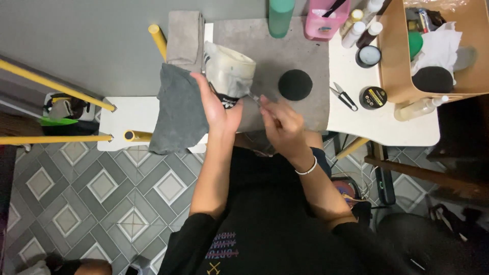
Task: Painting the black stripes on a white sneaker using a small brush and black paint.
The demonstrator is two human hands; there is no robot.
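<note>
On the left, a grey cloth hung off the table edge. The left hand gripped a white shoe, whose long axis ran up and away from the person. Just right of it, the right hand pinched a thin tool, tip touching the shoe's near end. Both rested over a grey mat on the white table, above a tiled floor
</note>
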